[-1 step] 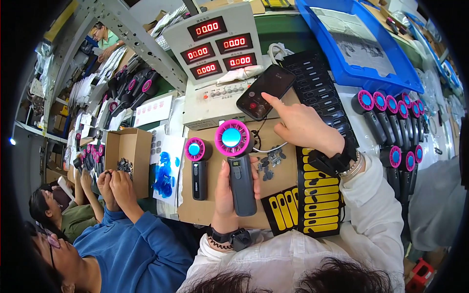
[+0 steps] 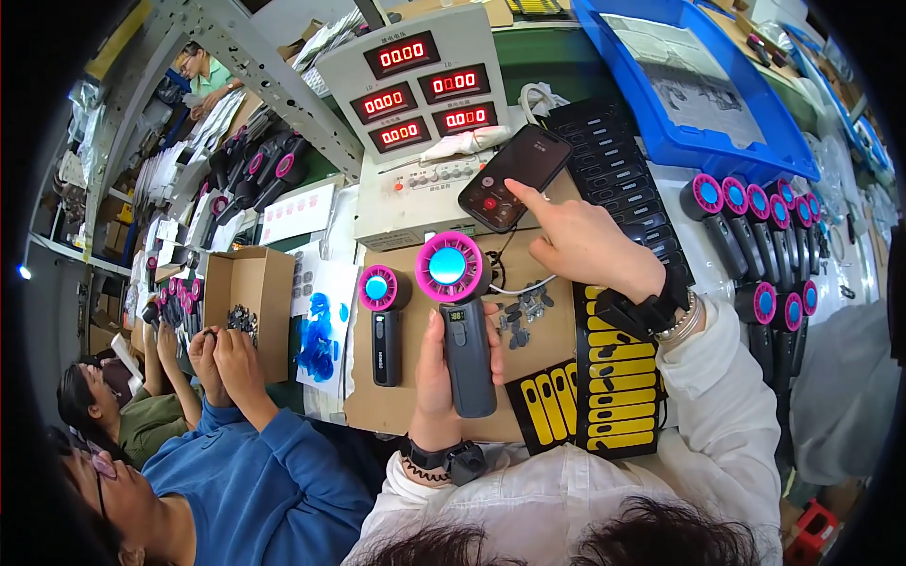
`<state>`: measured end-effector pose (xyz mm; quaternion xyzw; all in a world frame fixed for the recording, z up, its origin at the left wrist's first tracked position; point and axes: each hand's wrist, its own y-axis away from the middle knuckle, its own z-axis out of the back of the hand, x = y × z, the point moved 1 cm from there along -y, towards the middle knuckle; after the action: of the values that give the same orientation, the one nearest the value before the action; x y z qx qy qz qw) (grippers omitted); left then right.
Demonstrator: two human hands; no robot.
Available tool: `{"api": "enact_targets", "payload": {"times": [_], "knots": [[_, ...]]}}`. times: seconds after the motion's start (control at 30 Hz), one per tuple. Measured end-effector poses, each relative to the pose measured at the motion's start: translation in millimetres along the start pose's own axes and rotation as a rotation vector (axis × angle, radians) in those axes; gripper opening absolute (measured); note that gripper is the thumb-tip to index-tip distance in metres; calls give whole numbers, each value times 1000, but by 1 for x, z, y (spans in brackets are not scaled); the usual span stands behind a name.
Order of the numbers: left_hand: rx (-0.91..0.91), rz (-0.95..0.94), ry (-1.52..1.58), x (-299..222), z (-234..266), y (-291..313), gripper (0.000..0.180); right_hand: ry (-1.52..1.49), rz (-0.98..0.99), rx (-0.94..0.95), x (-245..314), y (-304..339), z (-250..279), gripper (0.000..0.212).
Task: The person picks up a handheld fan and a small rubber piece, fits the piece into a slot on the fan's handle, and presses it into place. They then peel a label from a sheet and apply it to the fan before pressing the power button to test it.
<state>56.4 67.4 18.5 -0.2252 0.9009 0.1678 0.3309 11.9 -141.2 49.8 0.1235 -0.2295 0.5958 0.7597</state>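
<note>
Left hand (image 2: 434, 385): wrapped round fan (image 2: 470, 373), pink-ringed head outward, over cardboard (image 2: 555, 344) | second fan (image 2: 386, 349): just left | right hand (image 2: 596, 245): index extended at phone (image 2: 517, 174) screen, contact unclear, thumb apart | phone: tilted, by meter (image 2: 377, 203) | blue tray (image 2: 788, 162): right, beyond.

On my feed a pale, perforated post (image 2: 276, 83) slants across the upper left, and further left I make out a pale rail (image 2: 80, 256) and, below it, a dim grey wall (image 2: 58, 307). A small bluish-white light (image 2: 25, 273) glows near the left rim. At upper centre I see a bare green strip of the table (image 2: 540, 64).
</note>
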Motion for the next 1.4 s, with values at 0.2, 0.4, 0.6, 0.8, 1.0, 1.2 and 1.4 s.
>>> {"api": "enact_targets", "payload": {"times": [0.2,0.4,0.6,0.8,1.0,1.2,1.4], "knots": [[-31,27,-4,2,3,1,59,-15,59,-13,3,-9,-9,68],[-25,22,-16,2,2,1,59,-13,105,27,12,-9,-7,63],[-3,27,-18,3,3,4,58,3,149,-25,19,33,18,54],[19,99,5,19,3,-3,56,-171,-115,26,-16,104,45,48],[41,265,13,42,0,-11,54,-377,-352,-124,-79,172,13,48],[-26,312,-86,69,-18,-24,51,-520,-343,-247,-85,175,-21,54],[-123,345,-102,79,-30,-22,48,-509,-416,-254,-81,168,-29,59]]}}
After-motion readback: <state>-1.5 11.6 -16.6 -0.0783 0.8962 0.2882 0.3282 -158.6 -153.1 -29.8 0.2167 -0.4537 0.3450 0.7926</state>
